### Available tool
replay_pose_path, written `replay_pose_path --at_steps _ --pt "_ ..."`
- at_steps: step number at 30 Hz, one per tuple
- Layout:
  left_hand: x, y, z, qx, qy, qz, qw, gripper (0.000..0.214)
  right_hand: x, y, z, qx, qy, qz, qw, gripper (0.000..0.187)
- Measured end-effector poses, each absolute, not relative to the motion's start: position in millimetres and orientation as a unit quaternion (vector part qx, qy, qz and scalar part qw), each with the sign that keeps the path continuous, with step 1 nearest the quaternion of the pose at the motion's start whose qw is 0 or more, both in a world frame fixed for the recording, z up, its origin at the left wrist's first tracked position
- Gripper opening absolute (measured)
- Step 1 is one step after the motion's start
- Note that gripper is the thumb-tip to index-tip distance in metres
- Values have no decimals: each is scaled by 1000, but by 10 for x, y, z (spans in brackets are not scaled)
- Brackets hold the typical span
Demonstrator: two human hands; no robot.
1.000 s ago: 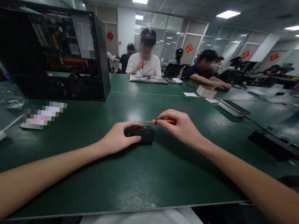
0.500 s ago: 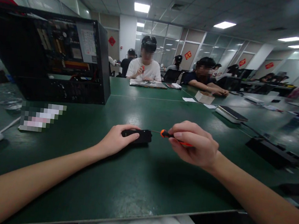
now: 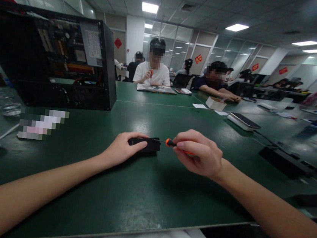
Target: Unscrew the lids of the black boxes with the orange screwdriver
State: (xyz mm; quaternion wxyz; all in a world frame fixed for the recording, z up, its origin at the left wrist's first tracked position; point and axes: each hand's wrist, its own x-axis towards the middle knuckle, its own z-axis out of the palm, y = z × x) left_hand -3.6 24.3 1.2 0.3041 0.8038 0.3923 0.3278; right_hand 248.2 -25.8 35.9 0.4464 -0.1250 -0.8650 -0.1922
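My left hand (image 3: 126,146) grips a black rectangular box (image 3: 152,145) low over the green table, thumb on the near face and fingers along its top and far side. The exact kind of this box cannot be made out. In my right hand (image 3: 199,152) is a screwdriver (image 3: 170,142) with an orange and black handle. The screwdriver lies nearly level, its thin shaft pointing left at the box's right end. The shaft reaches over the upper edge of the box; where its tip ends is too small to tell.
An open black computer case (image 3: 107,63) stands at the left back. On the right are a black power strip (image 3: 285,162) and a white device with a dark top (image 3: 244,122). A small cardboard box (image 3: 215,103) sits farther back. A person in white (image 3: 154,72) sits opposite.
My right hand has moved left with the screwdriver, bringing its handle closer to the box. The left hand and the black box have stayed nearly in place.
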Motion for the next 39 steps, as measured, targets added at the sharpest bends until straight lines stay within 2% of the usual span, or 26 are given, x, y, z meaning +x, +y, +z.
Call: replay_pose_path --at_steps 9,15,21,28,35,39 --pt "-37 226 19 803 392 329 304 32 2435 -319 384 -122 -858 -221 447 43" --pt "-44 227 25 805 391 331 300 32 2463 -316 397 -132 -857 -238 437 38" --pt "-43 226 21 808 387 330 298 32 2433 -322 342 -162 -841 -223 466 48" --pt "-49 232 10 807 390 330 297 33 2464 -312 357 -156 -852 -217 451 36" --pt "-49 246 6 803 384 334 310 35 2421 -293 332 -135 -847 -207 471 48" --pt "-43 263 -11 803 380 338 312 35 2414 -305 368 -149 -852 -216 453 41"
